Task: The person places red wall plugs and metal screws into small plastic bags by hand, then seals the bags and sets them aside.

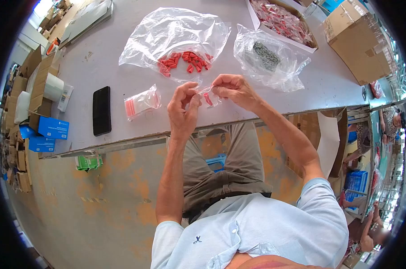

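- At the far left edge of the table [122, 80] we see blue boxes [53, 127] and a roll of tape [55, 86], well apart from our hands.
- A black phone [101, 110] lies flat near the front edge. Just to its right is a stack of empty little bags [142, 102].
- Further back sits a big clear bag [167, 31], open, with loose red pieces [187, 62] heaped in it.
- Our left hand [183, 107] pinches the left end of a small bag [206, 96] between thumb and fingertips, above the front edge of the table.
- The small bag hangs between both hands, with one red piece [208, 99] inside it.
- Our right hand [232, 89] is clenched on the bag's right end, fingers curled in.
- Right of that is a clear bag of grey parts [265, 56], then a tray of filled packets [283, 20] and a cardboard box [357, 40].
- Risk, as we judge it: the film is thin and slippery. If either pinch slackens, the small bag could tip and spill its red piece over the edge onto our lap or the floor.
- We cannot tell whether the bag's mouth is shut. If it is not shut fully, the piece could work loose.
- Pulling the ends unevenly could tear the film.
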